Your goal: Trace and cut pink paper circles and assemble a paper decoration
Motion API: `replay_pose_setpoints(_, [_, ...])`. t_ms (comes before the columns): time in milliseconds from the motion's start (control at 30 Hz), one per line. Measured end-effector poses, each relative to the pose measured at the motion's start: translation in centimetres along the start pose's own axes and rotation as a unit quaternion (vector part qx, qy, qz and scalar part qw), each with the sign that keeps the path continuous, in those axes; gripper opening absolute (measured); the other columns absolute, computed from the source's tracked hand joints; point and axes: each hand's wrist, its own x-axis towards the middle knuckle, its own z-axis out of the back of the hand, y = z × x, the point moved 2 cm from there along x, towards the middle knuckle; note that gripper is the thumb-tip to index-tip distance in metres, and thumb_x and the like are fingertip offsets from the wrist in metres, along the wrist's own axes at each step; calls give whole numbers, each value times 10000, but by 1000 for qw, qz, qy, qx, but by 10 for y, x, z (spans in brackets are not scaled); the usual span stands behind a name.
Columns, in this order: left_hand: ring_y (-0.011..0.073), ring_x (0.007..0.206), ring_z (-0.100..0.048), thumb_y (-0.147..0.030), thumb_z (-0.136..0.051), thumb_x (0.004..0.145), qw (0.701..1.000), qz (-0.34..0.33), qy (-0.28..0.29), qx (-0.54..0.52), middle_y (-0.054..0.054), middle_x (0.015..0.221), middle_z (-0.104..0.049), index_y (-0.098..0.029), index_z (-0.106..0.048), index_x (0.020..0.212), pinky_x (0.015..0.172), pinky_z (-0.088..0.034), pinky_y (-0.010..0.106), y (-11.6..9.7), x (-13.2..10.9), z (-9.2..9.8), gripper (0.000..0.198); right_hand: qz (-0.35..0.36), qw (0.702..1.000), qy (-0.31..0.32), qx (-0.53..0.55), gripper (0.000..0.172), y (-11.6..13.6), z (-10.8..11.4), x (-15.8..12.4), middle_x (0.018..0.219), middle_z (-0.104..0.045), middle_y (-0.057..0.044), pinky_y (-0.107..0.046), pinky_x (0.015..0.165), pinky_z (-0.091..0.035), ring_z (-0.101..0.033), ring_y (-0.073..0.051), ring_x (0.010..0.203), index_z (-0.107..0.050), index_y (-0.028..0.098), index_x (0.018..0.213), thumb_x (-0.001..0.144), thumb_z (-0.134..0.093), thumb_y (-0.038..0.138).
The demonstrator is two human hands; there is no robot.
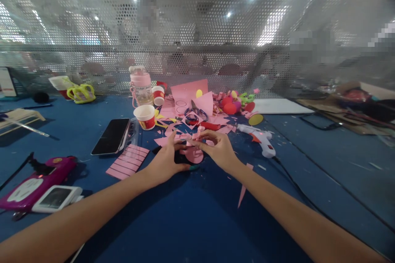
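Observation:
Between my hands is a small pink paper craft with a round disc at its lower side. My left hand curls around its left side, thumb low and fingers behind. From the right, my right hand pinches a small pink paper piece at the top of the craft. Its exact shape is partly hidden by the fingers. Just beyond lie dark-handled scissors, a red-handled tool and scattered pink paper scraps. A pink sheet with black ruled lines lies left of my left hand.
A white hot glue gun lies at right, its cord trailing forward. Paper cups, a pink-topped bottle and a phone stand or lie left. A magenta device is farther left. A perforated metal screen closes the back.

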Motion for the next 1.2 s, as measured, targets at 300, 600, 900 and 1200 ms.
replay_pose_setpoints(300, [279,1122,-493,-139,-741,525,1000,0,11,19,173,1237,-505,-194,-248,1340,1003,-268,463,3,0,-1,954,34,999,7,-34,135,6,1,0,725,-638,-7,-301,736,-449,-592,-155,733,-620,198,672,687,-662,325])
replay_pose_setpoints(600, [288,1094,-510,-106,-743,498,1000,8,-3,1,174,1230,-503,-205,-276,1328,996,-271,478,1,0,-1,957,20,999,6,-35,145,6,0,0,714,-636,-7,-299,718,-449,-591,-167,761,-605,207,646,678,-665,335])
replay_pose_setpoints(900, [294,1099,-505,-99,-749,490,1000,5,-4,-21,163,1177,-548,-203,-293,1313,1002,-249,493,2,0,0,947,-5,1000,4,-21,154,7,-2,-1,657,-613,9,-279,660,-461,-582,-140,670,-605,191,652,659,-680,325])
replay_pose_setpoints(1200, [230,1223,-386,-144,-781,493,988,-9,-38,-151,140,1341,-383,-239,-180,1350,1037,-260,392,9,7,-1,1051,-117,965,-104,211,243,4,0,1,681,-667,-12,-318,569,-537,-648,-196,685,-595,199,681,577,-732,371])
